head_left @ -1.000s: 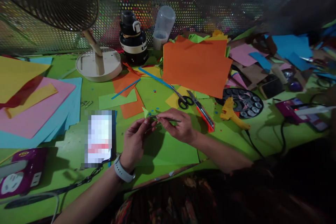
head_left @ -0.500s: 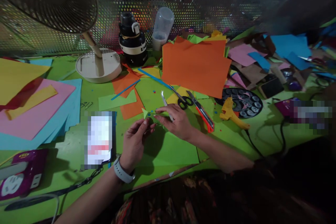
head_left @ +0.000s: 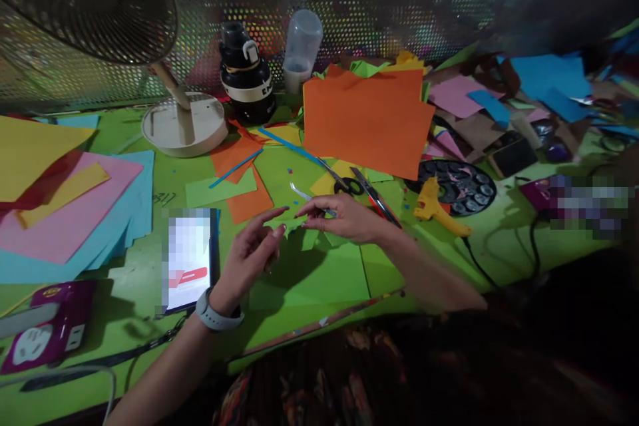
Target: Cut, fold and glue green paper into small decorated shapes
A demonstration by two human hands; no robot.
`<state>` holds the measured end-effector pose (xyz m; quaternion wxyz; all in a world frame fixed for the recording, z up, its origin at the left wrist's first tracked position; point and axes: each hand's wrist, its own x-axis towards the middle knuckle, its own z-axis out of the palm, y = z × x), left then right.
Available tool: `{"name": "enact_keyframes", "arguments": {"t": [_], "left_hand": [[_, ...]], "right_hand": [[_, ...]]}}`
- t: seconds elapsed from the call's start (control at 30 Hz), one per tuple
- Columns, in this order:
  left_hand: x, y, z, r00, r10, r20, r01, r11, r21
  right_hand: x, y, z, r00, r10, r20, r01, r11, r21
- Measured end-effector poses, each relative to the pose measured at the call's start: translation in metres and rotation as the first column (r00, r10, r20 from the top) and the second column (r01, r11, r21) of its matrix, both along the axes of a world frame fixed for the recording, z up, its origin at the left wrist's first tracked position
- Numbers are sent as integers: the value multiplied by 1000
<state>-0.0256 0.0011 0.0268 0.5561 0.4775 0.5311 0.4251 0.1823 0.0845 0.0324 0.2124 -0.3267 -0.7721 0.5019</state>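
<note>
My left hand (head_left: 252,249) is open, its thumb and index finger apart near a small light-green paper piece (head_left: 294,234). The fingertips of my right hand (head_left: 344,216) are pinched on that piece, whose outline is hard to make out against the green below. A slim silver tool with a bent tip, like tweezers (head_left: 299,192), runs in under my right hand, its far end partly hidden. Beneath both hands lies a green sheet (head_left: 319,286). Black-handled scissors (head_left: 348,185) and a red utility knife (head_left: 379,203) lie just beyond my right hand.
A lit phone (head_left: 190,259) lies left of my left hand. Coloured sheets (head_left: 100,200) are piled further left. At the back stand a fan base (head_left: 184,123), a black bottle (head_left: 248,80) and orange sheets (head_left: 367,123). To the right are a yellow glue gun (head_left: 436,206) and a black round tray (head_left: 472,190).
My left thumb and fingers have let go of the small green paper piece and spread. My right hand now pinches it, and the silver tool lies flatter beneath that hand. The view has shifted slightly.
</note>
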Motion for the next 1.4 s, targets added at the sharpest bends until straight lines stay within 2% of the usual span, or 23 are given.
{"name": "enact_keyframes", "arguments": {"t": [0.07, 0.17, 0.57, 0.97, 1.2, 1.4], "left_hand": [[-1, 1, -1, 994, -108, -20, 107, 993, -48], [-1, 1, -5, 981, -188, -46, 185, 981, -53], [-2, 0, -10, 953, -303, -13, 301, 950, -81], [-3, 1, -15, 952, -307, -4, 307, 951, -48], [-5, -1, -11, 951, -302, 62, 306, 947, -94], [0, 0, -14, 968, -247, -43, 241, 965, -107]], "right_hand": [[2, 1, 3, 1000, -1, -7, 1, 1000, 3], [5, 1, 8, 1000, -7, -10, 7, 1000, 11], [10, 2, 14, 991, 125, 38, -126, 992, 29], [10, 1, 12, 986, 163, 38, -165, 985, 57], [10, 1, 12, 985, 166, 49, -169, 983, 69], [7, -2, 11, 979, 192, 66, -197, 977, 82]]}}
